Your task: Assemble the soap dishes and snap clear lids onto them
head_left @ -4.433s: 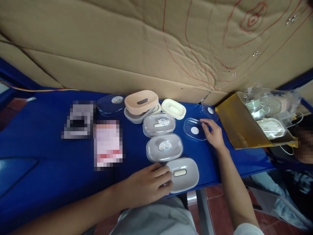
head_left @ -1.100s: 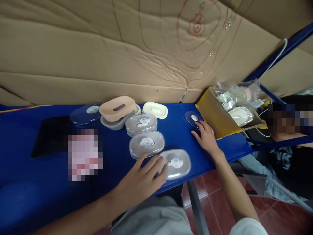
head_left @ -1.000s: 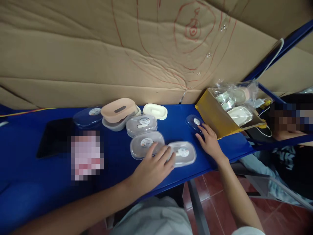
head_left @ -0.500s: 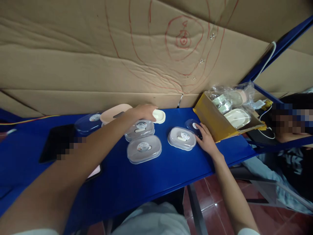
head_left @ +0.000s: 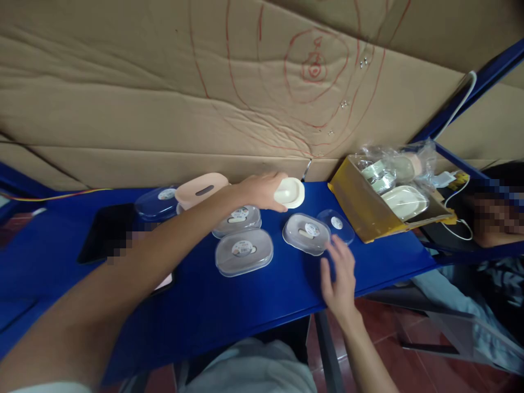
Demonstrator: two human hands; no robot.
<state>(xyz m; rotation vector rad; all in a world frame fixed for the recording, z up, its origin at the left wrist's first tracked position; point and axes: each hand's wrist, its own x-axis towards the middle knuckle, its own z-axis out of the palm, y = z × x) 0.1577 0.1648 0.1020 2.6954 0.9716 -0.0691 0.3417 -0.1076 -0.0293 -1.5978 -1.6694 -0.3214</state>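
My left hand (head_left: 262,191) is closed around one end of a cream oval dish (head_left: 292,192), raised at the back of the blue table. My right hand (head_left: 340,278) hovers with fingers apart, nearest to a covered oval box (head_left: 306,234) with a clear lid and a round sticker. Behind that hand lies a loose clear lid (head_left: 336,225), also with a sticker. Two more covered boxes, a front one (head_left: 244,252) and a rear one (head_left: 237,221), stand left of centre. My left forearm partly hides a peach oval tray (head_left: 201,191) with a dark slot.
At the right stands a yellow-taped carton (head_left: 352,202) holding plastic-wrapped pieces and a pale dish (head_left: 405,203). Another clear lid (head_left: 158,203) and a black flat object (head_left: 104,229) lie at the left. Cardboard (head_left: 123,114) walls the back. A person sits beyond the right end.
My left hand has lifted the cream dish and moved it to the right. My right hand has come off the loose lid and drawn back towards me.
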